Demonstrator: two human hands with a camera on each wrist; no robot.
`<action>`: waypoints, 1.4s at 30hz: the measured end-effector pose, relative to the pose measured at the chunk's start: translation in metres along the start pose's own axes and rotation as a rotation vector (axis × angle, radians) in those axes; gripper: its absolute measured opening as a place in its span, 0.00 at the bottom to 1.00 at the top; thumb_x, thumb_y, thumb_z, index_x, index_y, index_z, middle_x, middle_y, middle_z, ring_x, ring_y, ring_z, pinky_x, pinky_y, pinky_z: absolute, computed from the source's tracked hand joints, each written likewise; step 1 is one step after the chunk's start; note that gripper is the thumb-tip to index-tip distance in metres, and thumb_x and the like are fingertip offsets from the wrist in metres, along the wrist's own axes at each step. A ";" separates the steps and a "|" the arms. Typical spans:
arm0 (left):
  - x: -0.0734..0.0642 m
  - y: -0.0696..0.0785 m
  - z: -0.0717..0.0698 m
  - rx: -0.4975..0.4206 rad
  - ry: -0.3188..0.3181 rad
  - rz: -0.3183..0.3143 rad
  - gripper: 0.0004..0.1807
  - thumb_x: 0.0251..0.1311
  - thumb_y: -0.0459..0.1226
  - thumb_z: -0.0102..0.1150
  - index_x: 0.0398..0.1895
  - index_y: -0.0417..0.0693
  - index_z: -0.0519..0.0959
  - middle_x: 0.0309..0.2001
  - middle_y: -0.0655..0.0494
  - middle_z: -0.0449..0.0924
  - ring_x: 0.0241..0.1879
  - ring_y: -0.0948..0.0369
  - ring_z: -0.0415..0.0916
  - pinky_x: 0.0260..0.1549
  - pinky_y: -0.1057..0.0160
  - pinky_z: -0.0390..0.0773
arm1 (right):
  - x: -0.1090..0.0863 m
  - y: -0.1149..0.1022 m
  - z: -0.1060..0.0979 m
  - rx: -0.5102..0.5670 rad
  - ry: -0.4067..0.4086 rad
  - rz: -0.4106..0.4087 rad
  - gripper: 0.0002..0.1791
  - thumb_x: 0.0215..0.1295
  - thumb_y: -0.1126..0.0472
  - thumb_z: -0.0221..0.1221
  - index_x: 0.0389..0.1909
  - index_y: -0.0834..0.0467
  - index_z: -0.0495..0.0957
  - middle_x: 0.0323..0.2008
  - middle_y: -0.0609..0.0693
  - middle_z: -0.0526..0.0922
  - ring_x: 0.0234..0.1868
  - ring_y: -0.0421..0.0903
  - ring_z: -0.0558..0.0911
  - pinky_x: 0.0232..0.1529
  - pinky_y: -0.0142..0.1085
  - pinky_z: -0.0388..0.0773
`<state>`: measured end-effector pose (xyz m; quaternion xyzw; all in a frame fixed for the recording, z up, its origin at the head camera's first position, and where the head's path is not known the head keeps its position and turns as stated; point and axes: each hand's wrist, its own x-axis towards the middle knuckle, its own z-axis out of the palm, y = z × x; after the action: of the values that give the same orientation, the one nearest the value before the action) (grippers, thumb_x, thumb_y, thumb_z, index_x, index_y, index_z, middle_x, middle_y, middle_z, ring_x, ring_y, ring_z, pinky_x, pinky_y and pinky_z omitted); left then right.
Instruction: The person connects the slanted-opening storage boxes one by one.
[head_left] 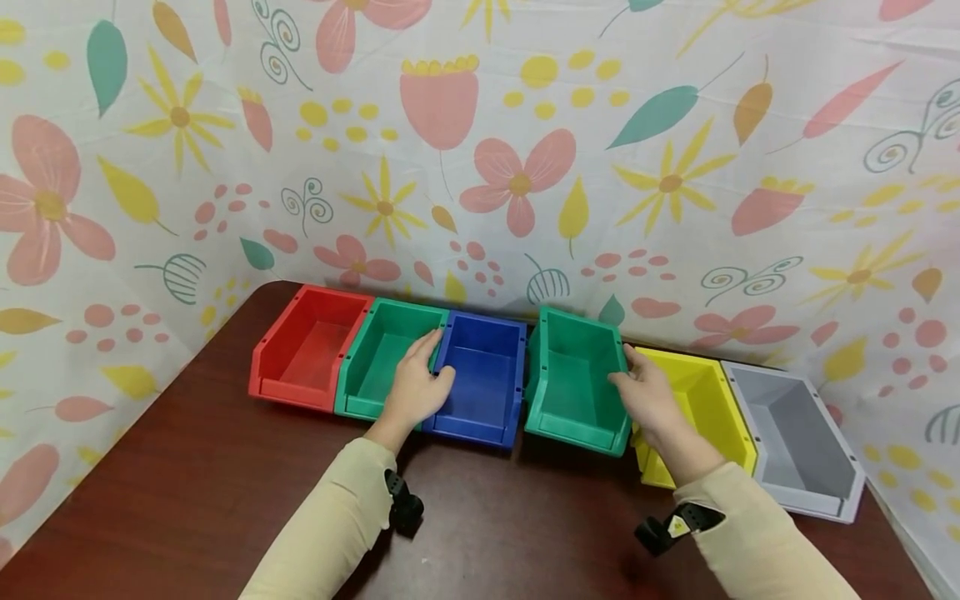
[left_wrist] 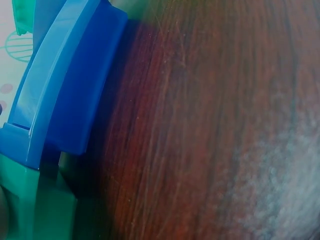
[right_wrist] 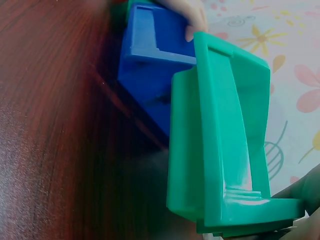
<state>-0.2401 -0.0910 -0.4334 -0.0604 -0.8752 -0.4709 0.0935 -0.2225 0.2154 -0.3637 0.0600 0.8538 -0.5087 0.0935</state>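
Observation:
My left hand (head_left: 417, 387) straddles the left wall of a blue bin (head_left: 480, 379), with the thumb on the blue side and the fingers over the neighbouring green bin (head_left: 386, 342). In the right wrist view, part of that hand shows at the blue bin's rim. My right hand (head_left: 648, 396) grips the right wall of a second green bin (head_left: 577, 383), thumb inside and fingers outside. This green bin stands tilted beside the blue one, raised above the table in the right wrist view. Most of the right hand is cut off in its own wrist view.
A red bin (head_left: 307, 350) stands at the left end of the row. To the right are a yellow bin (head_left: 701, 408), partly behind the right hand, and a grey bin (head_left: 798, 442). Patterned cloth (head_left: 517, 108) hangs behind the dark wooden table (head_left: 487, 517).

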 end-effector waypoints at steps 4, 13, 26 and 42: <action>-0.001 -0.001 0.000 0.000 0.003 -0.007 0.33 0.58 0.36 0.48 0.71 0.49 0.61 0.71 0.51 0.59 0.66 0.52 0.64 0.44 0.54 0.69 | 0.001 -0.001 -0.001 0.012 -0.034 0.004 0.35 0.73 0.62 0.39 0.74 0.61 0.31 0.74 0.64 0.41 0.69 0.62 0.56 0.65 0.55 0.62; 0.001 -0.005 0.002 -0.011 0.010 0.016 0.34 0.58 0.36 0.48 0.71 0.48 0.60 0.71 0.50 0.59 0.63 0.51 0.69 0.39 0.55 0.70 | 0.001 -0.002 -0.004 0.023 -0.048 -0.012 0.35 0.73 0.62 0.38 0.74 0.61 0.31 0.75 0.62 0.37 0.71 0.63 0.52 0.65 0.56 0.61; 0.003 -0.005 0.003 -0.009 0.023 0.014 0.33 0.58 0.34 0.49 0.70 0.48 0.61 0.71 0.50 0.60 0.68 0.51 0.61 0.45 0.53 0.70 | -0.004 -0.013 -0.001 -0.087 0.009 -0.020 0.35 0.73 0.60 0.40 0.74 0.59 0.34 0.72 0.67 0.49 0.65 0.60 0.62 0.61 0.52 0.67; 0.001 -0.002 0.002 -0.017 0.022 0.008 0.34 0.57 0.34 0.49 0.70 0.46 0.62 0.70 0.49 0.60 0.69 0.50 0.60 0.54 0.48 0.71 | -0.001 -0.020 -0.006 -0.406 -0.006 -0.118 0.44 0.71 0.45 0.45 0.74 0.65 0.36 0.71 0.70 0.51 0.67 0.68 0.60 0.61 0.59 0.64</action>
<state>-0.2421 -0.0904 -0.4357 -0.0595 -0.8699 -0.4784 0.1043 -0.2265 0.2109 -0.3437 -0.0118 0.9406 -0.3308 0.0761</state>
